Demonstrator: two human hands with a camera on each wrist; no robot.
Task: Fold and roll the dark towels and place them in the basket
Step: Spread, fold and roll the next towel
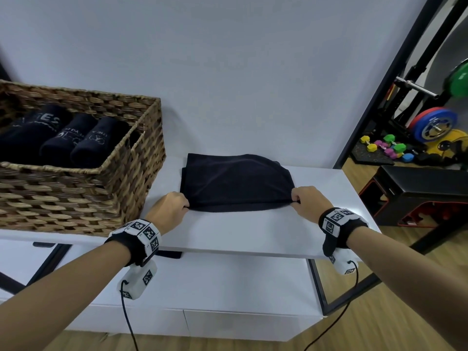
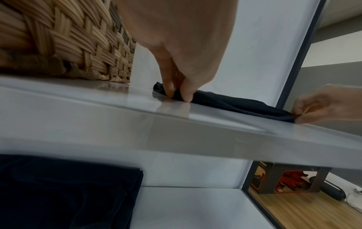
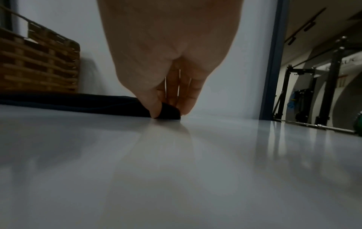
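Observation:
A dark towel (image 1: 235, 181) lies folded flat on the white tabletop (image 1: 240, 231), right of the wicker basket (image 1: 83, 193). My left hand (image 1: 184, 205) pinches its near left corner (image 2: 177, 94) between thumb and fingers. My right hand (image 1: 296, 200) pinches the near right corner (image 3: 168, 111) the same way. Both corners sit low on the table surface. Three rolled dark towels (image 1: 76, 138) with white lettering lie side by side inside the basket.
The basket stands at the table's left end against the wall. A lower shelf holds another dark towel (image 2: 68, 193). To the right are a black metal frame (image 1: 395, 84), a black and red box (image 1: 415, 196), weight plates and coloured dumbbells (image 1: 387, 146) on the floor.

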